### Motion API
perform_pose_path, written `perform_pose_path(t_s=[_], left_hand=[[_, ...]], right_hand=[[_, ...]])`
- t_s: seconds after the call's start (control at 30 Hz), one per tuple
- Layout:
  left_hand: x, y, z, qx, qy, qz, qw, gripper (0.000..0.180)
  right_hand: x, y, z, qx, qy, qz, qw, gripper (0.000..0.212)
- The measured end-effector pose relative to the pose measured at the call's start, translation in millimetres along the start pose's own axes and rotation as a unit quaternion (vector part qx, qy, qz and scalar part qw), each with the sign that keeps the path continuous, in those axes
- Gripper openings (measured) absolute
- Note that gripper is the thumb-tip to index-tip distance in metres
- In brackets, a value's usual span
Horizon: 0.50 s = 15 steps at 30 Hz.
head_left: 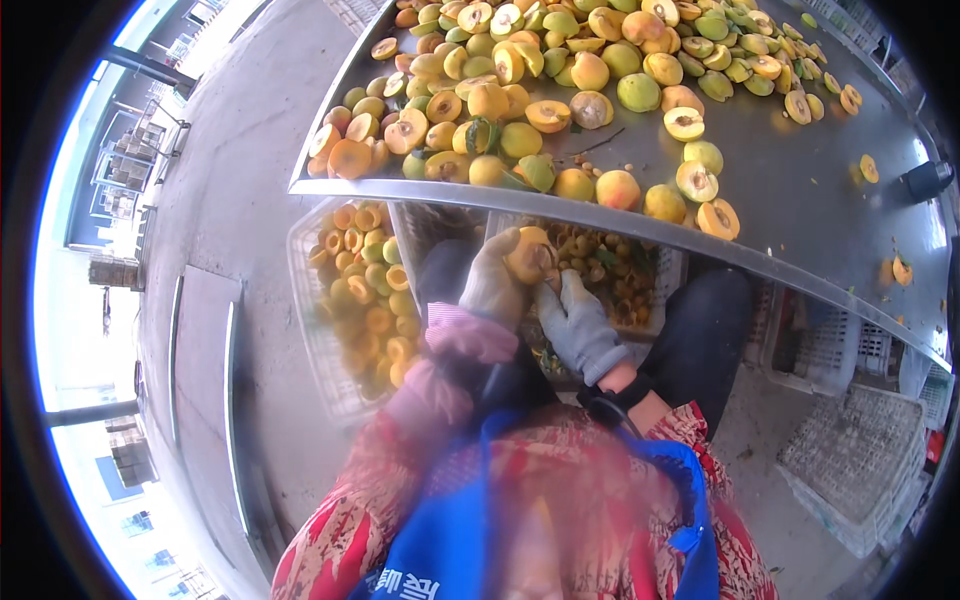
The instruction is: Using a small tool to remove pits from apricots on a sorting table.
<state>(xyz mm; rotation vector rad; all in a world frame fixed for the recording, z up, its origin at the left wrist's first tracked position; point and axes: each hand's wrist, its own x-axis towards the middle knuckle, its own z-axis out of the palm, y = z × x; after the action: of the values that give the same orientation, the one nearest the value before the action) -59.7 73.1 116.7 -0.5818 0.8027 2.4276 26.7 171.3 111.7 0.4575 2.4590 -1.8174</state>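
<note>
Below the front edge of the metal table, my left hand (493, 283), in a pale work glove, grips a cut yellow peach (529, 256) with its cut face turned toward my right hand. My right hand (581, 326), in a grey-white glove, is closed with its fingertips at the peach's right side. Whatever it pinches there is too small and dark to make out. Under both hands stands a crate of peach pieces and scraps (615, 275). To the left, a white plastic crate (325, 335) holds many peach halves (375, 320).
A metal table (800, 185) with a raised rim carries a large heap of whole and halved peaches (560, 75). A dark cylindrical object (927, 180) sits at its right edge. Stacked plastic crates (855, 455) stand on the floor to the right. My knees flank the middle crate.
</note>
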Motion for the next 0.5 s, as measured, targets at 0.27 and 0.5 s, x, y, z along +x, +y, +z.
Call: perform_pose_path(t_s=[0.27, 0.5], left_hand=[[-3, -8, 6, 0.027, 0.047, 0.025, 0.998, 0.028], [22, -15, -12, 0.068, 0.091, 0.099, 0.989, 0.038]], right_hand=[[6, 4, 8, -0.065, 0.024, -0.006, 0.998, 0.029], [14, 17, 13, -0.02, -0.013, -0.009, 1.0, 0.033]])
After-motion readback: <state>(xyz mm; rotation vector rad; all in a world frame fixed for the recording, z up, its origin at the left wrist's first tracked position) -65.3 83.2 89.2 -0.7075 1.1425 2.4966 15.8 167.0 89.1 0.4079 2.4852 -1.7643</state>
